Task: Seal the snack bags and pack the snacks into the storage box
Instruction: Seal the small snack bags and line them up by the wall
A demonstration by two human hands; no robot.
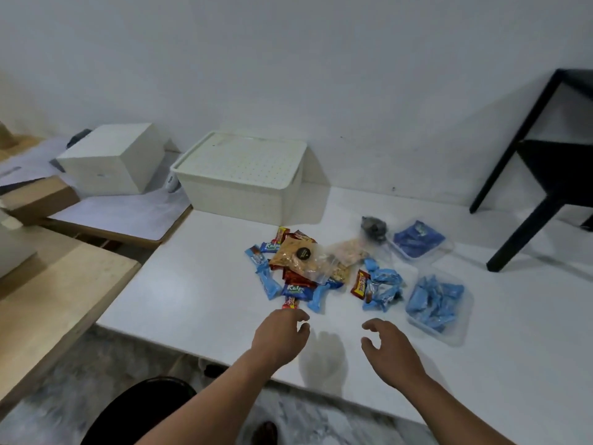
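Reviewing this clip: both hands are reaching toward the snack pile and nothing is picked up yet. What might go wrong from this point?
1. The storage box has its lid on, so snacks picked up now have nowhere to go.
2. The clear snack bag lies in the middle of the wrapper pile; if it is unsealed, lifting it may spill contents.
3. The left hand is near a red wrapper close to the front edge of the table; a nudge might push it off.

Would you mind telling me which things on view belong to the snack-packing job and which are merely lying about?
For the job: lidded storage box; snack pile; clear tubs of blue packets; both hands, left, right.
Lying about: smaller white box; cardboard box; black stand.
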